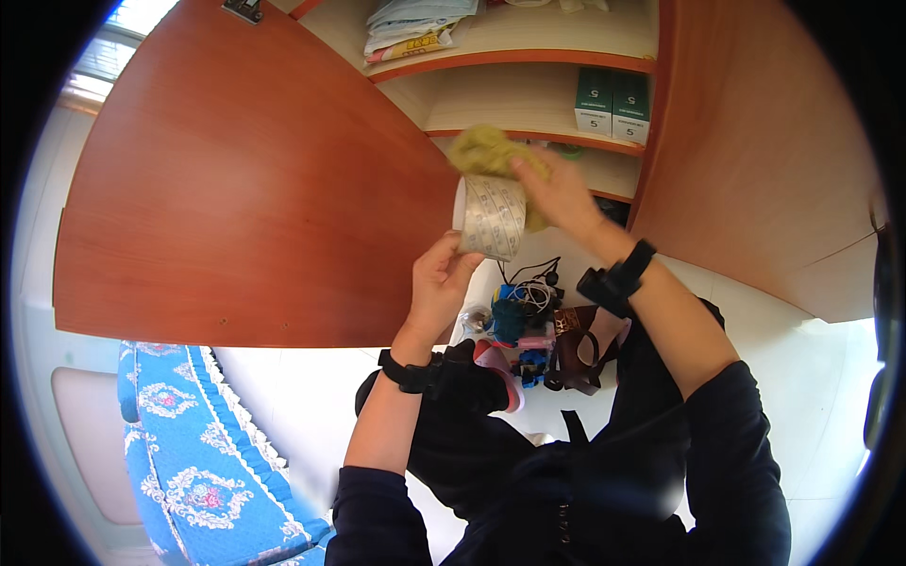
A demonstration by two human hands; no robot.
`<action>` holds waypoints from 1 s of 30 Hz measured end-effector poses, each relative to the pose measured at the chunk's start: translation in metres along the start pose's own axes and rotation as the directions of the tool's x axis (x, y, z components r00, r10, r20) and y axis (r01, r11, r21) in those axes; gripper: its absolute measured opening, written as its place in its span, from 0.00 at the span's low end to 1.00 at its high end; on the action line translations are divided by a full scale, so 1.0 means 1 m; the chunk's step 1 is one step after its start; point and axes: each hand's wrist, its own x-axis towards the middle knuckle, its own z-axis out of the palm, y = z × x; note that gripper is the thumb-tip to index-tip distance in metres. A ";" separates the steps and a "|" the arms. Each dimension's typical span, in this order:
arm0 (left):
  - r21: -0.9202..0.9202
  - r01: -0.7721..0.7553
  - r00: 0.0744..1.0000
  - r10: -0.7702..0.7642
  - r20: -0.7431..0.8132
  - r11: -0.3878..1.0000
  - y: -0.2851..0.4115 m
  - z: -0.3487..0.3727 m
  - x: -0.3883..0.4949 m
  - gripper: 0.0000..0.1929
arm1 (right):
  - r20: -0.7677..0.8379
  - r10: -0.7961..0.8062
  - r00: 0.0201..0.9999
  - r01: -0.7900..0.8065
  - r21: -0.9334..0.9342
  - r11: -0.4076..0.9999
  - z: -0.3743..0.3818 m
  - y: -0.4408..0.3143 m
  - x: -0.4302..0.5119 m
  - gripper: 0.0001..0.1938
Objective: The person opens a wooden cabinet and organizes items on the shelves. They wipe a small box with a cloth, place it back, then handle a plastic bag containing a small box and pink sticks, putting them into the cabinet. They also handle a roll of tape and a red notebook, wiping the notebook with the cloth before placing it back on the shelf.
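My left hand [439, 286] grips a wide roll of packing tape [493, 218] by its lower edge. The roll is held up in front of the cabinet, its round opening turned to the left and its outer band marked with a repeated print. A yellow-green cloth [485, 150] is bunched in my right hand [563, 192], at the roll's upper right side. Motion blurs the cloth and the fingers on it. Part of the cloth hangs behind the roll and is hidden there.
An open wooden cabinet door [255, 191] stands at the left, another door panel [757, 156] at the right. Shelves hold plastic packets [417, 32] and two green-white boxes [612, 105]. Cables [534, 290], a brown bag [577, 354] and small items lie on the floor. A blue floral-covered sofa [205, 453] is lower left.
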 end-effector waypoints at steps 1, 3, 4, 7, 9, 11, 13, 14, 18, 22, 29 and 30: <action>-0.042 -0.093 0.995 0.094 0.015 0.995 0.007 -0.004 -0.002 0.07 | 0.171 0.395 0.903 -0.415 0.098 0.905 -0.012 0.005 0.009 0.22; -0.021 -0.072 0.994 0.074 0.081 0.997 0.020 -0.013 0.000 0.07 | 0.234 0.362 0.902 -0.431 0.532 0.729 -0.018 0.008 0.012 0.24; -0.027 -0.080 0.992 0.083 0.098 0.996 0.025 -0.014 0.001 0.08 | 0.259 0.421 0.870 -0.473 0.684 0.556 -0.019 0.007 0.013 0.24; -0.099 -0.003 0.986 0.019 0.163 0.995 0.034 -0.005 0.008 0.11 | 0.361 0.120 0.925 -0.380 0.850 0.365 -0.005 -0.005 -0.002 0.26; -0.215 0.075 0.988 -0.043 0.147 0.974 0.039 0.004 0.007 0.13 | 0.417 0.218 0.882 -0.470 0.810 0.352 0.007 -0.014 -0.010 0.26; -0.296 0.118 0.986 -0.078 0.145 0.948 0.045 0.007 0.009 0.15 | 0.373 0.250 0.894 -0.443 0.821 0.361 0.014 -0.020 -0.016 0.25; -0.350 0.128 0.986 -0.080 0.146 0.928 0.051 0.005 0.013 0.18 | 0.245 0.332 0.911 -0.371 0.839 0.399 0.018 -0.024 -0.021 0.24; -0.219 0.106 0.985 -0.072 0.157 0.970 0.055 0.001 0.018 0.19 | 0.143 0.343 0.928 -0.289 0.857 0.427 0.018 -0.025 -0.022 0.22; -0.087 0.255 0.954 -0.235 0.187 0.963 0.060 0.001 0.023 0.19 | -0.150 0.178 0.972 -0.026 0.691 0.722 0.010 -0.026 -0.023 0.19; -0.246 0.342 0.932 -0.293 0.212 0.907 0.050 0.011 0.020 0.18 | -0.223 -0.371 0.901 0.419 0.236 0.876 -0.004 -0.027 -0.019 0.17; -0.255 0.037 0.993 -0.007 0.118 0.966 0.036 0.023 0.011 0.18 | 0.277 0.141 0.950 -0.277 0.552 0.786 -0.021 -0.010 -0.008 0.16; -0.262 -0.006 0.998 0.024 0.066 0.965 0.039 0.021 0.013 0.18 | 0.390 0.260 0.883 -0.415 0.394 0.820 -0.020 -0.008 -0.008 0.16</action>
